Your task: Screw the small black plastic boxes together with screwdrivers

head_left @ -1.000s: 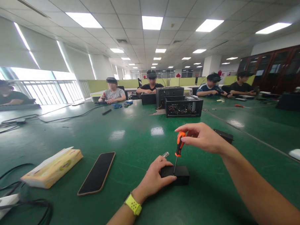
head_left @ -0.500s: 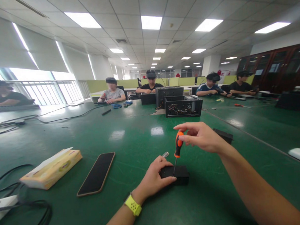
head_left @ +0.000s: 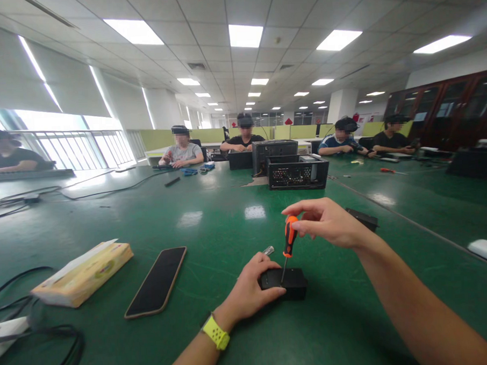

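On the green table, my left hand (head_left: 254,283) grips a small black box (head_left: 294,281), thumb along the near side and fingers over the far side. Above it, my right hand (head_left: 320,222) has its fingertips closed around the top of an orange and black screwdriver (head_left: 290,237). The screwdriver leans slightly, its tip meeting the top face of the box. Just beyond my left fingers lies a small clear object (head_left: 268,251), its kind too small to make out.
Left of my hands lie a phone (head_left: 157,282) and a yellow tissue pack (head_left: 84,273), with black cables beside it. Another black part (head_left: 362,219) is behind my right wrist. An open black metal case (head_left: 297,172) stands ahead. Several people sit around the table.
The screwdriver handle looks slightly turned and tilted between my right fingertips. My left hand and the black box stay in place.
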{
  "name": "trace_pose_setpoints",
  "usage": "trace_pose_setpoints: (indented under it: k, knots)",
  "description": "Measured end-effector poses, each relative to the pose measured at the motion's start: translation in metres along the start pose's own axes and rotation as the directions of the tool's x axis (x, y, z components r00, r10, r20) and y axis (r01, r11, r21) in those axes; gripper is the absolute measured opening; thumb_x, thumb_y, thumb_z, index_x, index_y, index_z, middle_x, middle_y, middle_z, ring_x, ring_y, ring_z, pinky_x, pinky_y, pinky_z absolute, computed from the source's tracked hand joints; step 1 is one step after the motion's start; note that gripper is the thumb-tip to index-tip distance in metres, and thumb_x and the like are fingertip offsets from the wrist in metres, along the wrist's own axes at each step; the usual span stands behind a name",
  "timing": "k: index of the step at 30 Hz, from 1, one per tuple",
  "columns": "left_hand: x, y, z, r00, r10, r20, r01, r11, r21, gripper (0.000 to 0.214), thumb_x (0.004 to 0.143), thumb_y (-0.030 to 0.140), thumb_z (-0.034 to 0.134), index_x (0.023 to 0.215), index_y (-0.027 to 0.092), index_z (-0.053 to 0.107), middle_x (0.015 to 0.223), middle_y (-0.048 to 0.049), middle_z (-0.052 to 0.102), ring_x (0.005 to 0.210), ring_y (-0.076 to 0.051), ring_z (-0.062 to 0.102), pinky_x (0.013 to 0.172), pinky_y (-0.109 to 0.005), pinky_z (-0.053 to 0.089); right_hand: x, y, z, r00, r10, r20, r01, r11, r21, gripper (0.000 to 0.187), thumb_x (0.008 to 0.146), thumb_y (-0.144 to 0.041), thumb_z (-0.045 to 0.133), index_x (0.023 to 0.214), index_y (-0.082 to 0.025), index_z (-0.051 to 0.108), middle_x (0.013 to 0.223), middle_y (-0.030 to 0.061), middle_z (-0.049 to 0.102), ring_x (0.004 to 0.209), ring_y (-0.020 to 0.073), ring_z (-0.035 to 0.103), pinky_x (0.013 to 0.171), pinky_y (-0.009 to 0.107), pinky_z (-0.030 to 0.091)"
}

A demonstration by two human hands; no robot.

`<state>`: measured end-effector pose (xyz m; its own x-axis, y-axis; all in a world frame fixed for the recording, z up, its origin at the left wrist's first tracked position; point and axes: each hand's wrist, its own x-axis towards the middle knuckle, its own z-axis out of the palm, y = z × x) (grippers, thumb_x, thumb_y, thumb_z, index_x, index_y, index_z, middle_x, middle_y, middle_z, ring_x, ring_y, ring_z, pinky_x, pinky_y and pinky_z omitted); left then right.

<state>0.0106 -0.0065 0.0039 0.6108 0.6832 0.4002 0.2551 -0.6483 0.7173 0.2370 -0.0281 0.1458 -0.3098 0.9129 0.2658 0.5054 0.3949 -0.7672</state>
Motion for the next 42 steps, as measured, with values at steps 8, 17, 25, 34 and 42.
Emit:
trace_pose_setpoints:
  k: [8, 17, 25, 34, 42]
  knots:
    - [-0.0005, 0.0003, 0.0003, 1.000, 0.022, -0.005, -0.022, 1.000, -0.021, 0.033, 0.078, 0.029, 0.076, 0.108, 0.020, 0.067, 0.102, -0.0055, 0.055, 0.097, -0.024, 0.056, 0.090, -0.035, 0.044, 0.0000, -0.0006, 0.0037, 0.999, -0.021, 0.040, 0.019, 0.998, 0.055, 0.032, 0.080, -0.030, 0.066, 0.108, -0.015, 0.072, 0.073, 0.0025, 0.068, 0.059, 0.0116, 0.055, 0.054, 0.024, 0.046]
    - [0.0000, 0.0032, 0.0002, 1.000, 0.011, -0.007, -0.011, 1.000, -0.010, 0.032, 0.077, 0.027, 0.077, 0.107, 0.020, 0.067, 0.104, -0.0055, 0.055, 0.099, -0.024, 0.057, 0.091, -0.035, 0.044, -0.0024, -0.0051, 0.0053, 0.994, -0.030, 0.108, 0.017, 0.992, 0.124, 0.035, 0.078, -0.016, 0.059, 0.112, -0.016, 0.063, 0.095, 0.0052, 0.069, 0.066, 0.0119, 0.059, 0.059, 0.026, 0.051]
    - [-0.0009, 0.0015, 0.0008, 1.000, 0.018, -0.008, -0.018, 1.000, -0.002, 0.032, 0.077, 0.026, 0.078, 0.107, 0.019, 0.067, 0.102, -0.0050, 0.056, 0.098, -0.023, 0.057, 0.090, -0.034, 0.044, -0.0012, -0.0035, 0.0076, 0.998, -0.024, 0.062, 0.021, 0.999, 0.048, 0.021, 0.073, -0.015, 0.058, 0.093, -0.018, 0.059, 0.085, 0.0017, 0.067, 0.068, 0.0137, 0.059, 0.060, 0.025, 0.045]
    - [-0.0008, 0.0001, 0.0004, 1.000, 0.013, -0.009, -0.013, 1.000, 0.010, 0.033, 0.078, 0.030, 0.077, 0.108, 0.020, 0.067, 0.103, -0.0060, 0.056, 0.099, -0.024, 0.056, 0.092, -0.035, 0.044, -0.0010, 0.0011, 0.0027, 0.999, -0.034, -0.013, 0.031, 0.989, -0.147, 0.023, 0.079, -0.023, 0.061, 0.101, -0.018, 0.065, 0.077, -0.0004, 0.062, 0.066, 0.0131, 0.052, 0.059, 0.025, 0.040]
    - [-0.0004, 0.0001, 0.0005, 1.000, 0.011, -0.009, -0.011, 1.000, 0.012, 0.034, 0.078, 0.032, 0.077, 0.108, 0.021, 0.068, 0.103, -0.0059, 0.056, 0.099, -0.024, 0.056, 0.092, -0.036, 0.044, -0.0015, -0.0006, 0.0081, 0.997, -0.008, -0.080, -0.002, 0.993, -0.120, 0.030, 0.083, -0.048, 0.064, 0.081, -0.018, 0.061, 0.060, -0.0031, 0.056, 0.054, 0.0111, 0.044, 0.050, 0.024, 0.031]
